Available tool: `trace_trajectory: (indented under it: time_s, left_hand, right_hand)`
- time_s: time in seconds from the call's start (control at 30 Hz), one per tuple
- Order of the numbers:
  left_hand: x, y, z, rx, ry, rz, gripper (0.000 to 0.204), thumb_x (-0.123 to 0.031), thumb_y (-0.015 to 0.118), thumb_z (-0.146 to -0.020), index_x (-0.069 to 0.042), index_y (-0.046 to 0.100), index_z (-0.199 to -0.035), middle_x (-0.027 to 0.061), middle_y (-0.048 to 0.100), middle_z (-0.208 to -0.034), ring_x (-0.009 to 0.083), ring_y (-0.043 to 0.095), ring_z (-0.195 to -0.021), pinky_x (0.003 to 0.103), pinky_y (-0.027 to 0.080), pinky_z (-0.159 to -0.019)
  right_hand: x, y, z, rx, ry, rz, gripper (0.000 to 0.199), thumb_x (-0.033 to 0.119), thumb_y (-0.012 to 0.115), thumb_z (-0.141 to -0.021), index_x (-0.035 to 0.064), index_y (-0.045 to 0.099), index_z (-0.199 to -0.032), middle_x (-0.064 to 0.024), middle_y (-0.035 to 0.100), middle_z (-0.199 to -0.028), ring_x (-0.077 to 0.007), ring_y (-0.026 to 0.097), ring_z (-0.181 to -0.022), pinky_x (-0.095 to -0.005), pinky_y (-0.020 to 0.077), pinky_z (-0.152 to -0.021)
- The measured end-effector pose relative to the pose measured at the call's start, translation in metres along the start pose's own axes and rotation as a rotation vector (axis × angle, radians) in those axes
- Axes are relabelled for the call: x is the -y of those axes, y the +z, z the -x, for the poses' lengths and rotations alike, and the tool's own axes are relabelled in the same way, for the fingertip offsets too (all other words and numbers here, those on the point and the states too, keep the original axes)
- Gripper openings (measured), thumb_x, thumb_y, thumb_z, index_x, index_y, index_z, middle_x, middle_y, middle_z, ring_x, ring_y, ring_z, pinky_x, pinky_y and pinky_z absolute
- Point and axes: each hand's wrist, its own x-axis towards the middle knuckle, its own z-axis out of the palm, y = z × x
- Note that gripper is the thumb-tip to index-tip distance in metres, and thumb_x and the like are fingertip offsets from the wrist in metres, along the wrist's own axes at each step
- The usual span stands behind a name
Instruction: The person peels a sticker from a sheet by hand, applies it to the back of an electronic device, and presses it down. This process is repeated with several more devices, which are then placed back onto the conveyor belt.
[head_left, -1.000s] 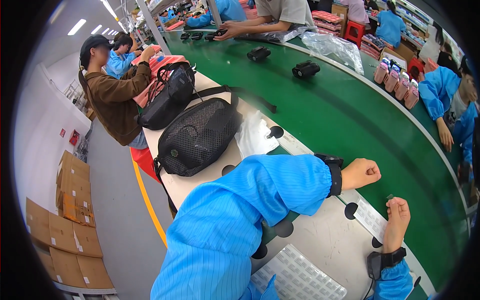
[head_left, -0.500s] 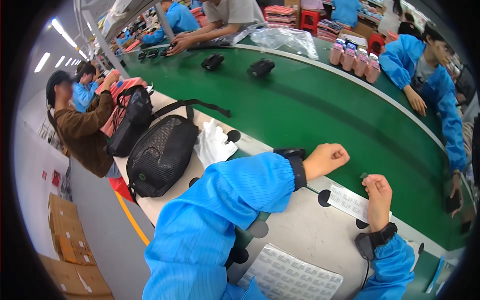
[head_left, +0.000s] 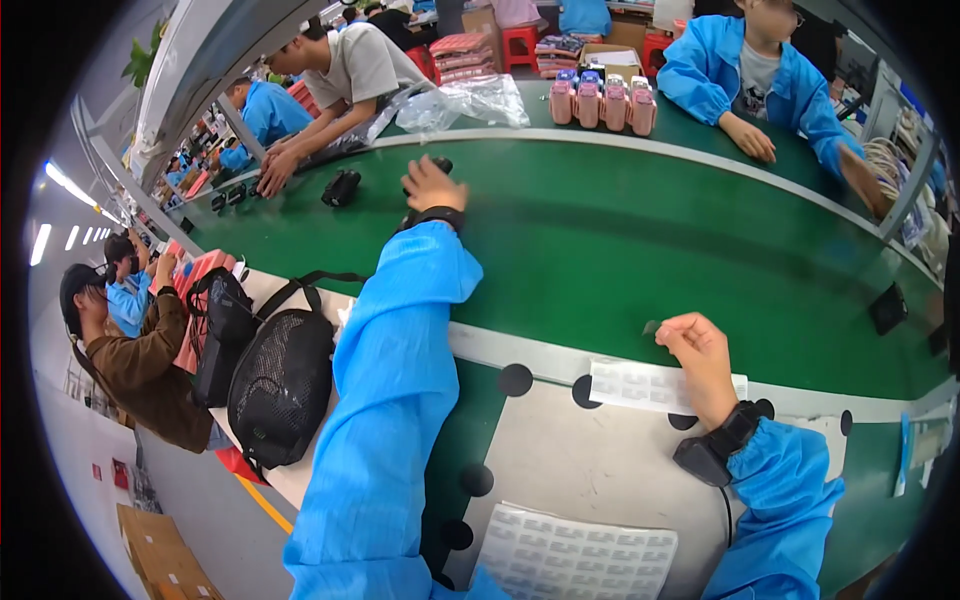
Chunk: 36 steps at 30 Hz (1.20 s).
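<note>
Here my left hand [head_left: 432,184] is stretched far out over the green belt [head_left: 620,240], its grip curled down on a small black gadget [head_left: 440,165] near the belt's far edge; how firmly it grasps I cannot tell, since the hand hides most of the gadget, and its long axis and facing are hidden too. A second black gadget [head_left: 341,187] lies just left of it, apart. My right hand [head_left: 702,352] stays at the belt's near edge, pinching a small sticker [head_left: 652,327] above the white label strip [head_left: 640,386] on the desk [head_left: 560,470]. The left hand is clearly nearer the gadget.
</note>
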Motion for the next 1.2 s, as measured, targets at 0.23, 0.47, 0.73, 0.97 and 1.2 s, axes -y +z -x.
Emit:
trace_trajectory:
  time_s: [0.23,0.47,0.73,0.97,1.2]
  left_hand:
    - [0.087,0.065,-0.060,0.145,0.138,-0.046,0.078,-0.023,0.076,-0.059,-0.013,0.036,-0.125,0.0106,0.041,-0.123,0.0327,0.042,-0.110,0.045,0.041,-0.087]
    - [0.085,0.040,-0.063,0.206,0.185,0.270,0.052,-0.023,0.072,-0.068,-0.003,0.049,-0.111,0.0131,0.053,-0.107,0.0258,0.053,-0.097,0.036,0.047,-0.077]
    - [-0.071,-0.127,0.100,1.144,-0.281,1.681,0.037,-0.031,0.047,-0.090,-0.005,0.046,-0.116,0.0088,0.052,-0.113,0.0229,0.053,-0.103,0.041,0.049,-0.081]
    - [-0.088,-0.204,0.190,1.507,-0.279,1.691,0.042,-0.028,0.041,-0.092,-0.010,0.031,-0.129,0.0089,0.045,-0.124,0.0220,0.050,-0.109,0.039,0.052,-0.080]
    - [-0.092,-0.220,0.204,1.516,-0.191,1.688,0.045,-0.025,0.039,-0.093,-0.014,0.021,-0.133,0.0092,0.039,-0.127,0.0220,0.050,-0.109,0.039,0.052,-0.079]
  right_hand:
    - [-0.001,0.002,0.001,0.036,0.023,-0.019,0.005,0.005,0.057,-0.083,0.0007,0.056,-0.084,-0.0025,0.059,-0.079,-0.0076,0.054,-0.074,-0.0200,0.0424,-0.071]
    - [-0.004,0.006,0.000,0.056,0.011,-0.041,0.004,0.004,0.056,-0.083,0.0003,0.056,-0.085,-0.0028,0.060,-0.081,-0.0078,0.055,-0.076,-0.0206,0.0434,-0.073]
    - [0.029,-0.007,0.008,-0.070,-0.162,-0.046,0.007,0.006,0.055,-0.085,0.0019,0.055,-0.091,-0.0028,0.059,-0.090,-0.0089,0.054,-0.086,-0.0221,0.0410,-0.079]
    - [0.081,0.007,0.026,-0.145,-0.445,0.092,0.037,0.009,0.054,-0.084,0.0053,0.043,-0.119,-0.0074,0.047,-0.119,-0.0147,0.043,-0.109,-0.0287,0.0359,-0.089]
    - [0.070,0.021,0.033,-0.031,-0.522,0.209,0.074,0.011,0.059,-0.078,0.0079,0.014,-0.137,-0.0130,0.033,-0.132,-0.0237,0.034,-0.121,-0.0358,0.0281,-0.100]
